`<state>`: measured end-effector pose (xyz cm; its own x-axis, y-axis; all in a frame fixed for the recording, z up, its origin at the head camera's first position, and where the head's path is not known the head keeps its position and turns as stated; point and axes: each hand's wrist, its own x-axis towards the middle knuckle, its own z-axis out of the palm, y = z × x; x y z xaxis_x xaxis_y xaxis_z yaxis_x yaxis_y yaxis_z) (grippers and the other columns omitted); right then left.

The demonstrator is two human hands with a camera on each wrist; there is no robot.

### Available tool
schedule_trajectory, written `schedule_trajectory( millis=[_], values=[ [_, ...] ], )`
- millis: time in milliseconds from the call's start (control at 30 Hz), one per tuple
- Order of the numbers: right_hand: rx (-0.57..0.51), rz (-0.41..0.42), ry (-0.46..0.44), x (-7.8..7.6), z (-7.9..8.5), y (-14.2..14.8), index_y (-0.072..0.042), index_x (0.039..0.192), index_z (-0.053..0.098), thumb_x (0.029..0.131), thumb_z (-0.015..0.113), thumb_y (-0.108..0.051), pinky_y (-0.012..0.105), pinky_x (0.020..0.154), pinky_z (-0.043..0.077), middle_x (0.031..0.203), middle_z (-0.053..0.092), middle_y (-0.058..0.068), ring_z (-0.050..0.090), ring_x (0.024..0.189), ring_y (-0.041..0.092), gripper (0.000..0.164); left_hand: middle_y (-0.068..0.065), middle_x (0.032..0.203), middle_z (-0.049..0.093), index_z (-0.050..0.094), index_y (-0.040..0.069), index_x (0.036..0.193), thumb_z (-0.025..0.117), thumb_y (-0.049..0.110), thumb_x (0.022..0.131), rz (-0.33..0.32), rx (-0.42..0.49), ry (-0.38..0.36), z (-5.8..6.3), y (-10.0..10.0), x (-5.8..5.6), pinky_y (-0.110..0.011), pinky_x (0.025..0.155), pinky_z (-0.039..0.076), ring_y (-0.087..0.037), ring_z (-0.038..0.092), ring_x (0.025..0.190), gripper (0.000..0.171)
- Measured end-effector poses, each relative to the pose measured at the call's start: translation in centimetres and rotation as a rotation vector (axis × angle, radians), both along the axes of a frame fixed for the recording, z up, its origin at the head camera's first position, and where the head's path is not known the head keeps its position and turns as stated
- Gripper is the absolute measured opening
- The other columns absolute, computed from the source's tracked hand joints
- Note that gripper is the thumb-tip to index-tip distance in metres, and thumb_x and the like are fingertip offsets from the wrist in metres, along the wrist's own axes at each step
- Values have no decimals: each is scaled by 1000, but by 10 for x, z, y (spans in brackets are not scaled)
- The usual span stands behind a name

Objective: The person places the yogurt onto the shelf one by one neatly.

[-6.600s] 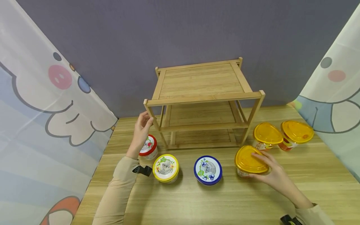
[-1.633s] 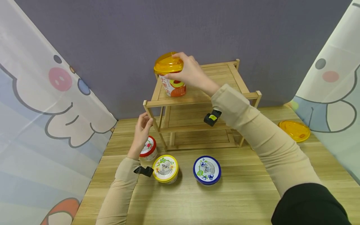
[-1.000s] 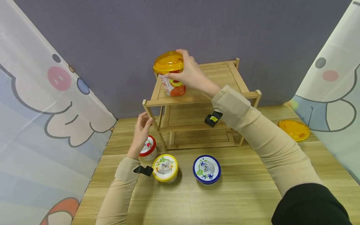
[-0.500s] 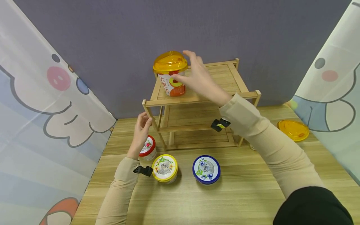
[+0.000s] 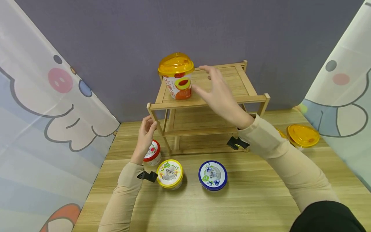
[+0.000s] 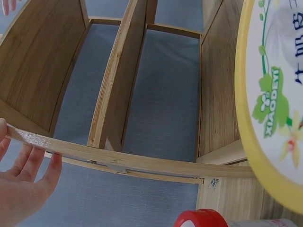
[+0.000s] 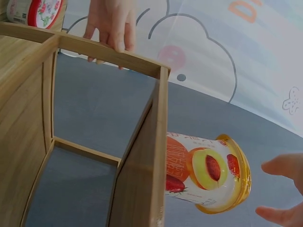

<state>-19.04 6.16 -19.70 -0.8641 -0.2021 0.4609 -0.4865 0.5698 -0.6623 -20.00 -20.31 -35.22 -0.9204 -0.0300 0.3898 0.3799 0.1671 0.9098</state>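
A fruit yogurt cup (image 5: 177,79) with a domed orange lid and peach print stands upright on the top tier's left end of the wooden shelf rack (image 5: 223,82). My right hand (image 5: 220,96) is just right of it, fingers spread and apart from the cup. In the right wrist view a gap shows between the cup (image 7: 208,175) and my fingertips (image 7: 277,166). My left hand (image 5: 145,137) grips the rack's left front post. The left wrist view shows my thumb and fingers (image 6: 35,165) on opposite sides of the post (image 6: 104,156).
On the table stand a red-lidded tub (image 5: 153,153), a yellow-lidded tub (image 5: 170,174) and a blue-lidded tub (image 5: 213,175). Right of the rack are two more orange-lidded cups, one (image 5: 302,135) plain to see, the other mostly behind my right sleeve (image 5: 269,141). A grey wall rises behind.
The front orange-lidded cup went from the table to the rack's top tier in my right hand. That hand has let go and drawn back rightward. My left hand stays on the post.
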Motion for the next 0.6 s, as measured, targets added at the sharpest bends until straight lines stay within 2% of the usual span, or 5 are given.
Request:
schedule_trajectory(
  millis=[133, 367, 600],
  values=[
    [-9, 3, 77, 4, -8, 4, -6, 128, 41, 86, 57, -24, 37, 90, 35, 126, 42, 11, 40, 111, 24, 48, 4, 94, 48, 39, -5, 117, 43, 6, 93, 9, -3, 0, 0, 0, -1, -20, 81, 40, -4, 49, 90, 27],
    [-32, 20, 142, 12, -23, 14, -4, 121, 49, 88, 54, -19, 41, 90, 36, 121, 47, 12, 43, 109, 27, 37, 4, 95, 48, 39, -5, 117, 43, 7, 93, 16, -13, -5, 1, 1, -1, -22, 82, 39, -4, 49, 90, 27],
    [-29, 63, 278, 21, -37, 22, -1, 114, 54, 86, 56, -12, 39, 92, 36, 114, 52, 13, 46, 107, 27, 30, 3, 95, 47, 39, -5, 117, 43, 7, 93, 9, 0, -16, 0, 1, -1, -21, 82, 39, -4, 48, 91, 28]
  ],
)
